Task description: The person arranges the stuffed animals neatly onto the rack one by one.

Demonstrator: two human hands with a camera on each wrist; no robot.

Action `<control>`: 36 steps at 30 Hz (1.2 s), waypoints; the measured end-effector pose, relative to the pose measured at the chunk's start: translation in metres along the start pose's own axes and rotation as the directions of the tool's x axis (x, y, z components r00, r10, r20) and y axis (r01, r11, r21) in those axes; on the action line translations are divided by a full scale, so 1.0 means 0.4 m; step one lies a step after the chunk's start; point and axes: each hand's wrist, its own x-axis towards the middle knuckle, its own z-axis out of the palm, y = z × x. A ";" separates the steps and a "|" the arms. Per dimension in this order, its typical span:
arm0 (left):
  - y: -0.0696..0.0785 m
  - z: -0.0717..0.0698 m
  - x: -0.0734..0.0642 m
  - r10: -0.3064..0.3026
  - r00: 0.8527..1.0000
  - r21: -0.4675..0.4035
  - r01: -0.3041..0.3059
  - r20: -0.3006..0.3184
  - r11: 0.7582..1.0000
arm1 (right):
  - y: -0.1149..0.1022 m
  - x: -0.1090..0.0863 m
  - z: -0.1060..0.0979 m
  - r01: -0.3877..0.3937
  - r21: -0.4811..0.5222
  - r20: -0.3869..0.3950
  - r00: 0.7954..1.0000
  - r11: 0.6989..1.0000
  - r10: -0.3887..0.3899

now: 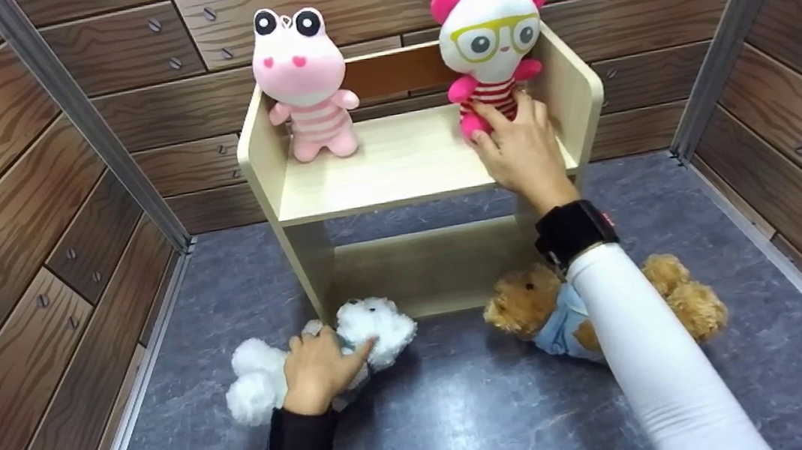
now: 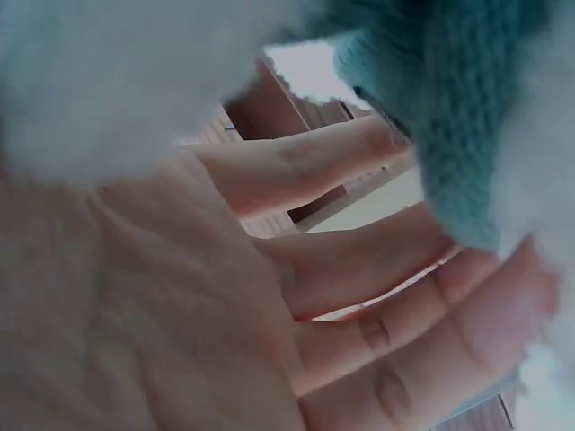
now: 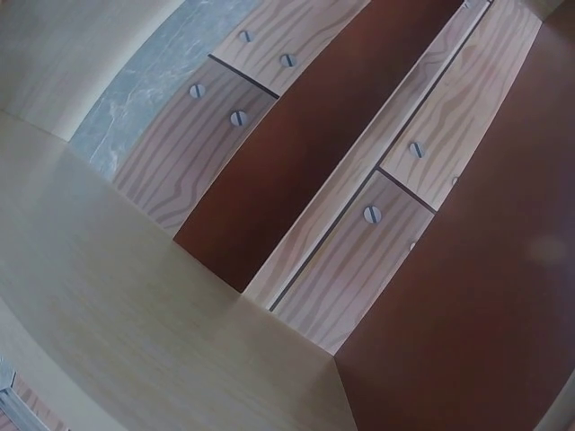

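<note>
Over the body of a fluffy white stuffed animal (image 1: 377, 329), lying on its side on the floor, is my left hand (image 1: 319, 366). Its fingers curve round the toy; in the left wrist view the fingertips meet a teal knit piece (image 2: 458, 108) and white fur. On the shelf's upper board stands a panda plush (image 1: 493, 37) with pink ears, yellow glasses and a striped body. My right hand (image 1: 524, 147) grips its lower body, thumb by one pink leg. The right wrist view shows neither the hand nor the panda.
A pink big-eyed plush (image 1: 300, 70) stands at the left of the pale wooden shelf unit (image 1: 395, 173). A brown teddy bear (image 1: 527, 301) in a blue top lies at the right front, partly behind my right forearm. Wood-pattern walls (image 1: 16, 223) enclose the floor.
</note>
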 end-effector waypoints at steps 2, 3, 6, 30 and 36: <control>-0.014 -0.003 0.000 0.037 0.999 -0.070 -0.038 -0.025 0.997 | 0.001 0.000 0.000 0.001 -0.002 -0.001 1.000 1.000 -0.001; -0.022 -0.004 -0.001 0.055 0.998 -0.108 -0.060 -0.043 0.992 | 0.001 0.000 -0.001 0.000 -0.001 -0.002 1.000 1.000 0.000; -0.045 -0.004 -0.004 0.133 0.989 -0.181 -0.144 -0.071 0.973 | 0.001 0.000 -0.002 -0.003 0.000 -0.007 1.000 1.000 0.003; -0.039 0.028 -0.025 0.129 0.978 -0.082 -0.117 0.164 0.990 | -0.009 -0.006 0.000 -0.003 0.049 -0.081 0.997 0.999 0.007; -0.043 0.035 -0.024 0.136 0.977 -0.075 -0.125 0.164 0.989 | -0.003 -0.011 0.008 0.010 0.059 -0.176 0.984 0.998 0.001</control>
